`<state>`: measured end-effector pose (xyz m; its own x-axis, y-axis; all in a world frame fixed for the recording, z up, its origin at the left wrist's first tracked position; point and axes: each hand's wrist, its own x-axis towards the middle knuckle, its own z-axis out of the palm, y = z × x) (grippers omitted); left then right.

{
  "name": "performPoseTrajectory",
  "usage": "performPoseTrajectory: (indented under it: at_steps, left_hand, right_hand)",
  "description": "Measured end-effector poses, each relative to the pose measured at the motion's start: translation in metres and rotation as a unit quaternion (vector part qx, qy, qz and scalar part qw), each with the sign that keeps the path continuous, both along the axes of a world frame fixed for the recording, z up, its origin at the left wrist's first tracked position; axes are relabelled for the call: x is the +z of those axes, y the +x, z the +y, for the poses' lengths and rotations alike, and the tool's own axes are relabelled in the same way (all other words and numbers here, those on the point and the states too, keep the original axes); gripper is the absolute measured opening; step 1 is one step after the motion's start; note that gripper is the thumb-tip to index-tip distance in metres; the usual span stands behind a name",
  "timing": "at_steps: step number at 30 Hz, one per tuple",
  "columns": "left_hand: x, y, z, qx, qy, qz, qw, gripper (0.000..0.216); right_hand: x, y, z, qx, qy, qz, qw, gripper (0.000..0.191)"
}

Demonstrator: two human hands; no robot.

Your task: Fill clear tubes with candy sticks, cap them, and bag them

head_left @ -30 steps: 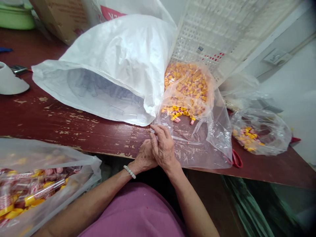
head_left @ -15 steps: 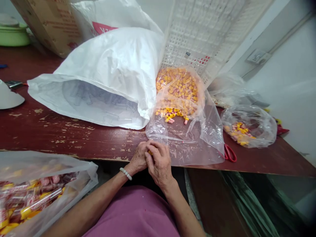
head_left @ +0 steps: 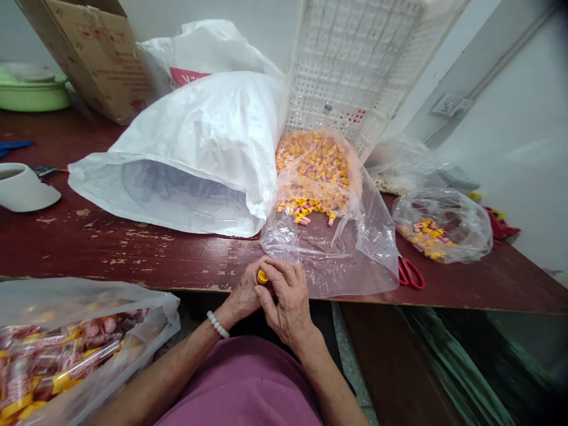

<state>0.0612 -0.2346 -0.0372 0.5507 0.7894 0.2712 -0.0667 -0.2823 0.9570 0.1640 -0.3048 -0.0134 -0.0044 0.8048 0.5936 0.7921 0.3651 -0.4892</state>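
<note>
Both hands meet at the table's front edge around a small piece with a round yellow cap [head_left: 262, 276]. My left hand [head_left: 245, 291], with a pale bead bracelet [head_left: 218, 325] at its wrist, is closed around it; what lies below the cap is hidden. My right hand [head_left: 289, 296] curls over from the other side, thumb and fingers pressed at the cap. Just beyond lies an open clear bag [head_left: 328, 260] with many yellow-capped pink pieces [head_left: 317, 171]. Left of that, a white sack [head_left: 213, 124] gapes open, showing clear tubes [head_left: 177, 189].
At lower left a plastic bag [head_left: 162, 313] holds yellow-capped tubes [head_left: 84, 367]. Red scissors [head_left: 410, 273] and a smaller clear bag [head_left: 470, 228] lie to the right. A white crate [head_left: 346, 65] leans behind. A white cup [head_left: 26, 189], green basin [head_left: 33, 94] and carton [head_left: 97, 59] stand left.
The yellow cap now shows clearly between my hands, where it was mostly covered before. The hands have barely shifted, and the head view has tilted slightly.
</note>
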Motion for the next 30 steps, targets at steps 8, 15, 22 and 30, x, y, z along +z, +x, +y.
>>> performPoseTrajectory:
  at_steps: [8, 15, 22, 30]
  left_hand:
    - [0.028, -0.013, -0.006, 0.019, -0.032, 0.039, 0.999, 0.016]
    - [0.023, -0.025, -0.010, 0.031, 0.018, 0.114, 0.993, 0.010]
    - [0.048, -0.023, -0.010, 0.050, -0.062, 0.078, 0.994, 0.025]
    - [0.053, -0.029, -0.013, 0.083, -0.120, 0.042, 0.988, 0.029]
  right_hand:
    - [0.019, 0.001, -0.013, 0.027, 0.021, -0.001, 0.999, 0.031]
    - [0.020, -0.005, -0.013, 0.054, 0.010, 0.031, 0.998, 0.018]
    - [0.016, -0.010, -0.016, 0.069, -0.037, 0.264, 0.961, 0.035]
    - [-0.013, 0.002, -0.007, 0.015, -0.091, 0.323, 0.942, 0.029]
